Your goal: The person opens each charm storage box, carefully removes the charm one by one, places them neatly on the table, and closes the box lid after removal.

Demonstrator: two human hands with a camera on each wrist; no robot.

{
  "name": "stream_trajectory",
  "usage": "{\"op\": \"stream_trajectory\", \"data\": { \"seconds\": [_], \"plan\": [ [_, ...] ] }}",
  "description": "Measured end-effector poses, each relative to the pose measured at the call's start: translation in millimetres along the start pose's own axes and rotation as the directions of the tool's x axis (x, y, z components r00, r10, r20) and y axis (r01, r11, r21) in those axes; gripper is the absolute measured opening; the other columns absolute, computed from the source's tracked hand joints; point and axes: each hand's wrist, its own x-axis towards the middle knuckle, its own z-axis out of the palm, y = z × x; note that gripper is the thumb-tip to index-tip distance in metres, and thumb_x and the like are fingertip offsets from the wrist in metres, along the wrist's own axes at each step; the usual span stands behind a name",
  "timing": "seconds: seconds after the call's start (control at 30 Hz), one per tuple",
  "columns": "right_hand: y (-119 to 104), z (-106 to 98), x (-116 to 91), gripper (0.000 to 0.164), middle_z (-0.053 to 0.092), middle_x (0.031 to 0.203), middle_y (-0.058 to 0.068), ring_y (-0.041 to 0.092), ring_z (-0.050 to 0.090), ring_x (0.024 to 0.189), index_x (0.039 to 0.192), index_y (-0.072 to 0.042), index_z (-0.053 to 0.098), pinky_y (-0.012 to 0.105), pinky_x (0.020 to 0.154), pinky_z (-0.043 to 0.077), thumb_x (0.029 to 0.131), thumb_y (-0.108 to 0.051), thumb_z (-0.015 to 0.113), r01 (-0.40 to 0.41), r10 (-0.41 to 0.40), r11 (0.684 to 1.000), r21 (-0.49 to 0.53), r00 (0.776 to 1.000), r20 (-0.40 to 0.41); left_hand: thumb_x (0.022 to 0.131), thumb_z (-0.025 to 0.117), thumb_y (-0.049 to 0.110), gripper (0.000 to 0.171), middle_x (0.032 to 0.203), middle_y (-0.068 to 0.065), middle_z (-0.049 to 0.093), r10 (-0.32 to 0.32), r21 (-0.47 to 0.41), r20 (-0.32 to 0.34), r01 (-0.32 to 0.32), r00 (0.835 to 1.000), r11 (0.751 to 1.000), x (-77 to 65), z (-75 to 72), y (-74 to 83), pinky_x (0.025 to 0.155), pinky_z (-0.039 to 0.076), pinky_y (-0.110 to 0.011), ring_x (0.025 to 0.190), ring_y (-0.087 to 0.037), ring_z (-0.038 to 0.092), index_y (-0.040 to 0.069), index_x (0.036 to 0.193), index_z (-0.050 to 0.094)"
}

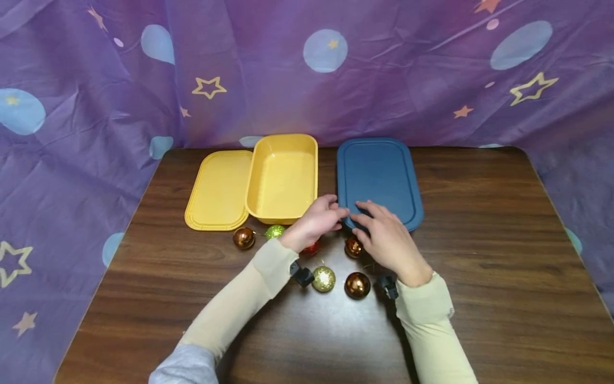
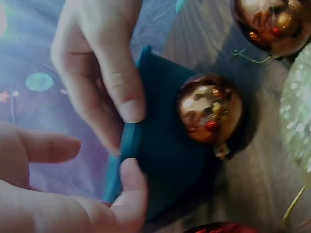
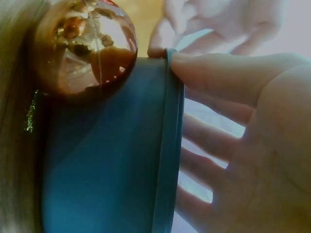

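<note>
A blue lid (image 1: 376, 173) covers a blue container (image 3: 107, 165) at the back right of centre. At the lid's near left corner is my left hand (image 1: 317, 220), its thumb touching the rim and its index finger extended in the air. Spread fingers of my right hand (image 1: 390, 240) lie over the lid's near edge, with the thumb against the rim. A copper bauble (image 2: 210, 108) lies on the table right in front of the container, beneath my hands. Partly behind my left wrist is a red bauble (image 1: 312, 248).
Left of the blue container stands an open yellow container (image 1: 288, 178), beside a flat yellow lid (image 1: 220, 189). Nearer lie a gold glitter bauble (image 1: 323, 279) and a brown bauble (image 1: 357, 285). A green bauble (image 1: 275, 231) and another copper bauble (image 1: 243, 238) sit before the yellow container.
</note>
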Motion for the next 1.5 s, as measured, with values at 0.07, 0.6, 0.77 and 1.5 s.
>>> {"op": "stream_trajectory", "data": {
  "seconds": [0.07,0.6,0.77,1.5],
  "plan": [
    [0.6,-1.2,0.0,0.038,0.048,0.144,0.017,0.041,0.039,0.136,0.127,-0.004,0.062,0.062,0.106,0.036,0.093,-0.02,0.063,0.0,0.0,1.0,0.002,1.0,-0.001,0.098,0.052,0.013,0.066,0.153,-0.025,0.029,0.007,0.065,0.021,-0.008,1.0,0.998,-5.4,-0.7,4.9,0.102,0.048,-0.038,0.133,-0.032,0.046,-0.004,0.151,0.017],
    [2.7,0.4,1.6,0.036,0.049,0.143,0.019,0.042,0.041,0.133,0.123,-0.003,0.063,0.061,0.104,0.035,0.091,-0.018,0.065,-0.006,0.007,0.997,0.082,1.0,-0.019,0.098,0.054,0.016,0.036,0.128,-0.019,0.059,0.316,0.293,-0.074,-0.282,0.946,0.914,-59.2,-69.1,37.3,0.089,0.052,-0.042,0.111,-0.035,0.06,0.002,0.131,0.055],
    [-4.1,-6.1,9.0,0.034,0.053,0.137,0.02,0.042,0.046,0.127,0.12,-0.001,0.064,0.059,0.103,0.035,0.091,-0.019,0.065,-0.034,0.044,0.97,0.24,0.998,-0.038,0.099,0.052,0.017,0.036,0.124,-0.024,0.06,0.313,0.324,-0.264,-0.222,0.912,0.92,-73.9,-132.7,25.1,0.084,0.054,-0.034,0.1,-0.028,0.061,-0.003,0.128,0.057],
    [-56.1,-6.5,85.1,0.039,0.067,0.095,0.013,0.023,0.07,0.069,0.12,0.005,0.051,0.031,0.07,0.056,0.095,-0.025,0.058,-0.308,0.186,0.88,0.363,0.924,0.333,0.095,0.048,0.012,0.056,0.1,-0.005,0.041,-0.197,-0.092,-0.645,0.181,0.739,0.979,-82.0,-272.9,-90.5,0.061,0.056,-0.018,0.072,-0.006,0.048,-0.01,0.144,0.027]
  ]
}}
